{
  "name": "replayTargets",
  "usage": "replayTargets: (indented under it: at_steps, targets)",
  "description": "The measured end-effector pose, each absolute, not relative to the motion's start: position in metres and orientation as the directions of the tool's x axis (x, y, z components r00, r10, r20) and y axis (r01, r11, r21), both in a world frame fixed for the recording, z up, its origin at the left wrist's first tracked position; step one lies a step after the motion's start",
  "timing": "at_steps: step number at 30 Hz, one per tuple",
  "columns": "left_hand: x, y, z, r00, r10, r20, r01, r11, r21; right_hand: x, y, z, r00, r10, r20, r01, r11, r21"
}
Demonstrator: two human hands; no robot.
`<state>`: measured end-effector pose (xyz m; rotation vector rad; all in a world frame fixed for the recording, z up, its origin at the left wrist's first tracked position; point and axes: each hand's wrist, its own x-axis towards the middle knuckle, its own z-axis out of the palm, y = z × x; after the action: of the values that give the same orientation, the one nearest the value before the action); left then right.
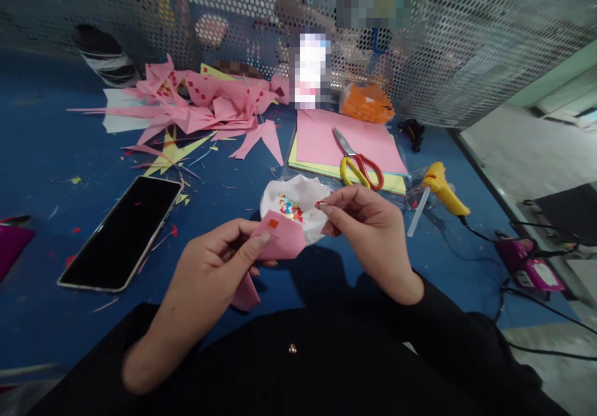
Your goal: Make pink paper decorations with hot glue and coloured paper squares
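My left hand (224,260) pinches a folded pink paper piece (286,239) between thumb and fingers. An orange-red square (273,223) sits on the paper near its upper left corner. Part of the pink paper hangs below the hand. My right hand (366,226) is closed in a pinch on a tiny red paper bit (319,204), to the right of the pink piece and apart from it. Behind both hands lies a white crumpled paper dish (313,187) with small multicoloured paper bits (290,208) in it; the pink paper covers part of its front.
Pink paper cutouts (224,102) are piled at the back left, before a perforated metal screen (233,5). A phone (124,232) lies on the left. Scissors (357,164) rest on stacked coloured sheets (321,136). A yellow glue gun (443,189), corded to a purple power strip (529,267), lies right.
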<state>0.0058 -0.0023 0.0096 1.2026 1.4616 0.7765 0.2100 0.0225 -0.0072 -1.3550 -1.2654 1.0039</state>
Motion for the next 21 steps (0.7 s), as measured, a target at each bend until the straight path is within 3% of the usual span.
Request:
replayTargets:
  at_steps: [8, 15, 21]
  targets:
    - [0.006, -0.003, 0.007, 0.025, 0.947, -0.32, 0.245, 0.304, 0.92, 0.211, 0.024, -0.017, 0.105, 0.99, 0.099, 0.223, 0.073, -0.972]
    - [0.005, -0.002, 0.004, 0.026, 0.953, -0.301, 0.206, 0.29, 0.935, 0.21, 0.016, -0.009, 0.113, 0.945, 0.306, 0.269, 0.268, -0.925]
    - [0.005, 0.003, 0.004, 0.082, 0.964, -0.252, 0.179, 0.235, 0.956, 0.207, 0.002, -0.001, 0.003, 0.972, 0.235, 0.224, 0.228, -0.947]
